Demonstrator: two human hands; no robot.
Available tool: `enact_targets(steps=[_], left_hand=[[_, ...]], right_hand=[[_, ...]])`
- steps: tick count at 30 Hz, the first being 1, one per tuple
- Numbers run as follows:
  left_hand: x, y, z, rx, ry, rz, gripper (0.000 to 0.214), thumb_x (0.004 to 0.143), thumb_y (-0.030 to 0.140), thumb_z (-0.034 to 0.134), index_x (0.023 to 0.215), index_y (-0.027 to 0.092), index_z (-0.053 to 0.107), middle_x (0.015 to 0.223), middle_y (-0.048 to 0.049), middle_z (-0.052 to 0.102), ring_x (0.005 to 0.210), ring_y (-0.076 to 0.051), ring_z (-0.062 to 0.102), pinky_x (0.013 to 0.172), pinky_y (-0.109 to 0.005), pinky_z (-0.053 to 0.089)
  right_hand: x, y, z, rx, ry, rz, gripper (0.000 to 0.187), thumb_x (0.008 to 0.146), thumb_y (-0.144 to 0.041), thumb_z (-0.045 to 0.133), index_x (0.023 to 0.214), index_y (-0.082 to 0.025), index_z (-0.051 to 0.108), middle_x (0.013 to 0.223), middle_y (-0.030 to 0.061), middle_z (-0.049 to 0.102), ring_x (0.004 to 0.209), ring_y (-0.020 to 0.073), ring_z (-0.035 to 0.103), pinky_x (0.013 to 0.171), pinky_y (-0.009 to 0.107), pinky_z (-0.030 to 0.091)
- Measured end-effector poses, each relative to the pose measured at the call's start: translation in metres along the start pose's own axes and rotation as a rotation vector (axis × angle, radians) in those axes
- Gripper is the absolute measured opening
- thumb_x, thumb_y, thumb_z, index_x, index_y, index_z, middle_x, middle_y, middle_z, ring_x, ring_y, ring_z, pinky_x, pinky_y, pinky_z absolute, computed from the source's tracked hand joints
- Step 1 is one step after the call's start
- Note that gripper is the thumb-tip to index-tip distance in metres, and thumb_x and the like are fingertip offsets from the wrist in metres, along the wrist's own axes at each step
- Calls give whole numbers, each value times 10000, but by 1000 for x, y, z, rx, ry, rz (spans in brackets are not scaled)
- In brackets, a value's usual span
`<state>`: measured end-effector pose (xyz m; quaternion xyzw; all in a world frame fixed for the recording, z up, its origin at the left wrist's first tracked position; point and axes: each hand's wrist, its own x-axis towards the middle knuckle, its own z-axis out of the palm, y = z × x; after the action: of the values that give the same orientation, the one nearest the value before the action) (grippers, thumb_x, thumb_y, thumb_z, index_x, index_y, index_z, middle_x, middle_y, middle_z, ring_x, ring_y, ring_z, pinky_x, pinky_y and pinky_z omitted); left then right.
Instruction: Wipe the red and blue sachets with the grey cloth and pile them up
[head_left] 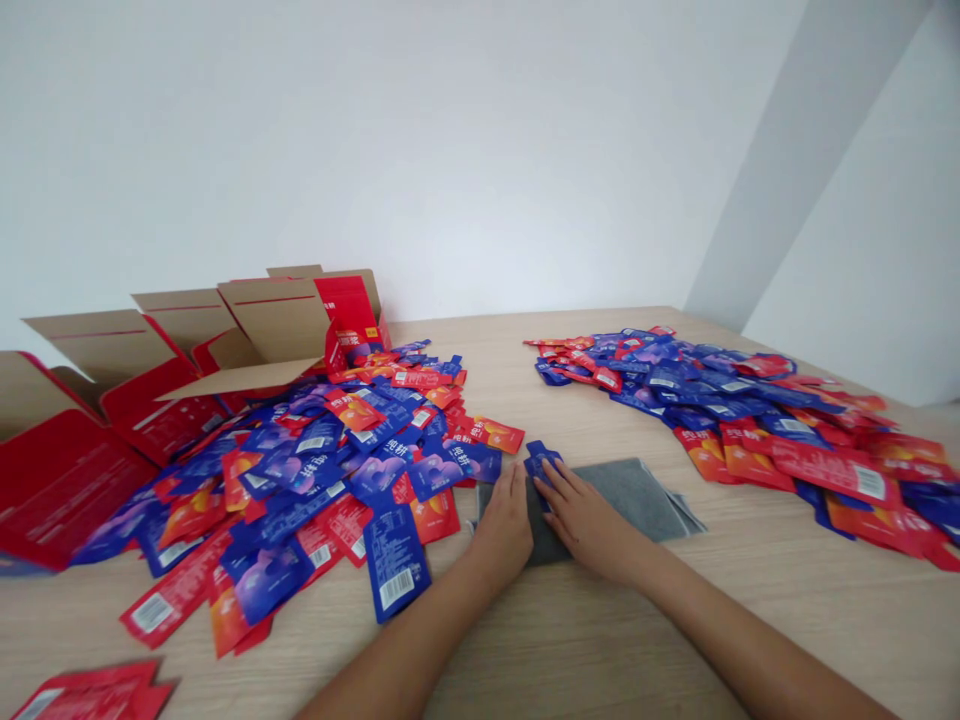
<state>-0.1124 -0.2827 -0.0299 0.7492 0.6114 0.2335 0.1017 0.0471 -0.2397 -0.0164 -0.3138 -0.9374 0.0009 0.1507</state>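
A grey cloth lies flat on the table in front of me, its right end layered. My left hand rests at the left end of the cloth, fingers stretched out side by side, with no object visible in it. Close by on the right, my right hand lies with its fingers spread over a blue pouch and the cloth. Only the spout end and part of that pouch show; the fingers cover some of it. Another blue pouch with a white barcode lies left of my left forearm.
A loose heap of blue and red pouches spreads over the left side of the table. Behind it stand several opened red cartons. A second pouch pile runs along the right. Some red pouches lie at the near left. A white wall closes the back.
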Motion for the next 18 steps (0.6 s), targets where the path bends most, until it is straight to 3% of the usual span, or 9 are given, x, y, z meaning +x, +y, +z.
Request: enact_targets(steps=[5, 9, 12, 15, 18], left_hand=[[0, 1, -2, -9, 5, -4, 661, 688, -17, 312, 1347, -44, 267, 1422, -237, 282, 1347, -262, 207, 1085, -436, 269], [-1, -3, 2, -62, 58, 20, 701, 678, -30, 320, 1373, 23, 252, 1426, -205, 296, 1345, -243, 226, 1080, -448, 277], [-1, -6, 4, -104, 66, 4, 694, 696, -10, 345, 1381, 43, 246, 1416, -210, 313, 1336, -251, 254, 1074, -459, 286], [-1, -5, 3, -144, 86, -16, 683, 715, 22, 372, 1383, 25, 226, 1429, -226, 274, 1339, -264, 244, 1079, -471, 269], [0, -6, 2, -193, 121, -19, 679, 716, 15, 364, 1380, 24, 222, 1430, -228, 267, 1338, -257, 248, 1085, -465, 261]], right_hand=[[-3, -3, -17, 97, -18, 133, 381, 738, -148, 487, 1093, -160, 624, 1351, 140, 450, 1253, 278, 368, 963, 479, 371], [-5, -11, -36, 64, 25, 111, 361, 659, -23, 457, 914, -175, 663, 1326, 107, 483, 1206, 272, 398, 943, 469, 374], [-7, -21, -49, 89, -36, -26, 301, 682, -10, 445, 780, -188, 667, 1187, 75, 604, 1119, 241, 477, 923, 427, 388], [-9, -30, -57, 214, -91, -288, 245, 711, -68, 481, 741, -235, 658, 976, 11, 690, 1076, 204, 513, 972, 417, 338], [-10, -32, -59, 335, -26, -380, 257, 734, -81, 462, 808, -236, 652, 902, 9, 692, 980, 169, 564, 976, 397, 341]])
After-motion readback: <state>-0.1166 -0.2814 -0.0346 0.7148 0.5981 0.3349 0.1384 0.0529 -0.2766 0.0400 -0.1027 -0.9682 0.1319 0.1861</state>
